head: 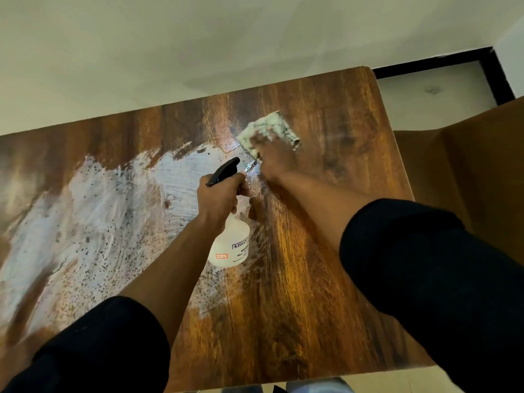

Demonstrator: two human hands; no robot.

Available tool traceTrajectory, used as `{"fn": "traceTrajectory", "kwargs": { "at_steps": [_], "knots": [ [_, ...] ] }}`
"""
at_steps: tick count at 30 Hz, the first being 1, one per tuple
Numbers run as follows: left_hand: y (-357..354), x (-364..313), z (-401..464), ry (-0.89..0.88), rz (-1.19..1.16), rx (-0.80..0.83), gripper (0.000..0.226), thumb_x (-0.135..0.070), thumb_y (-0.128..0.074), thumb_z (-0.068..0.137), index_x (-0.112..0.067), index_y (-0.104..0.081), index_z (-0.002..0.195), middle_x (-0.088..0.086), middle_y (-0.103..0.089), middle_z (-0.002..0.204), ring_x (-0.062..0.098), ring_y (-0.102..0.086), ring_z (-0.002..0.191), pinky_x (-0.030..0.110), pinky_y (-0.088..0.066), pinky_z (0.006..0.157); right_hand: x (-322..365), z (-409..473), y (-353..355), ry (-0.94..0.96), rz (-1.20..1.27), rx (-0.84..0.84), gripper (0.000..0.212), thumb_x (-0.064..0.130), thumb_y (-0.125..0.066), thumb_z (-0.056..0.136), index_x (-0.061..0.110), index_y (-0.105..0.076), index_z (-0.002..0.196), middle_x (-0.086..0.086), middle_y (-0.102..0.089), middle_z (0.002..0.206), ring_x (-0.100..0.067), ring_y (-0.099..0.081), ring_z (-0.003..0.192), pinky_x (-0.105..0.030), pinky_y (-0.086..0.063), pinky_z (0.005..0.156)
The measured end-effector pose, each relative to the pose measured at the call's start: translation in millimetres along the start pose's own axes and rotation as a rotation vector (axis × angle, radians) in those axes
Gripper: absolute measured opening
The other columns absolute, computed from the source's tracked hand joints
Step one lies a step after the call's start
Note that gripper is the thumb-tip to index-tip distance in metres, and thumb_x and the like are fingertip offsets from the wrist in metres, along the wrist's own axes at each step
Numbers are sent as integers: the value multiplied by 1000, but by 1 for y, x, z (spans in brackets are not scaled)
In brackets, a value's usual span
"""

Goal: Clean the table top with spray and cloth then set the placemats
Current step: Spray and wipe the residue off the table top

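A brown wooden table top (297,279) fills the view, with a wide wet, speckled patch (93,211) across its left and middle. My left hand (219,197) grips the neck of a white spray bottle (231,245) with a black trigger head (224,171), held above the table's middle. My right hand (268,157) presses flat on a pale, mottled cloth (273,126) near the far right of the table; the hand is blurred. No placemats are in view.
A white wall (198,46) runs along the table's far edge. A brown chair (467,154) stands past the right edge. Pale floor with a dark skirting (431,63) shows at the far right. The table's near edge lies at the bottom of the view.
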State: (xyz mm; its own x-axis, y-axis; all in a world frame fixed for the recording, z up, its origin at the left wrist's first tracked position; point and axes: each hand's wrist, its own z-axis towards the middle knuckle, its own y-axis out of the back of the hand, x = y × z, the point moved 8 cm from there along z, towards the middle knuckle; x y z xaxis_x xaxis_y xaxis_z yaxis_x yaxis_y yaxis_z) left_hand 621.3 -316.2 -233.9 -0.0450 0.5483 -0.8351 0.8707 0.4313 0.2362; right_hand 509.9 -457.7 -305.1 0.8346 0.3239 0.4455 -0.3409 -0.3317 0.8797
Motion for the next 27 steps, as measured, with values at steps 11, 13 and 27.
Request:
{"fn": "traceTrajectory", "kwargs": {
  "at_steps": [11, 13, 27],
  "knots": [
    [27, 26, -9, 33, 13, -15, 25, -14, -73, 98, -12, -75, 123, 6, -73, 70, 25, -73, 70, 26, -39, 44, -28, -13, 8, 90, 4, 7, 83, -9, -47, 89, 34, -30, 158, 11, -22, 167, -21, -10, 157, -50, -9, 126],
    [29, 29, -13, 38, 2, -12, 13, -13, -72, 99, -19, -76, 109, 5, -73, 68, 30, -72, 73, 27, -39, 46, -70, -18, 25, -26, 56, -36, 78, -10, -43, 91, 31, -33, 157, 11, -24, 166, -21, -10, 157, -52, -10, 127],
    [51, 37, -46, 33, -32, 9, 19, -11, -72, 100, -29, -71, 94, 7, -73, 67, 34, -69, 77, 29, -39, 48, 4, -90, -23, -95, 147, -14, 79, -6, -55, 90, 46, -42, 148, 3, -21, 167, -31, -11, 154, -47, -1, 120]
  ]
}}
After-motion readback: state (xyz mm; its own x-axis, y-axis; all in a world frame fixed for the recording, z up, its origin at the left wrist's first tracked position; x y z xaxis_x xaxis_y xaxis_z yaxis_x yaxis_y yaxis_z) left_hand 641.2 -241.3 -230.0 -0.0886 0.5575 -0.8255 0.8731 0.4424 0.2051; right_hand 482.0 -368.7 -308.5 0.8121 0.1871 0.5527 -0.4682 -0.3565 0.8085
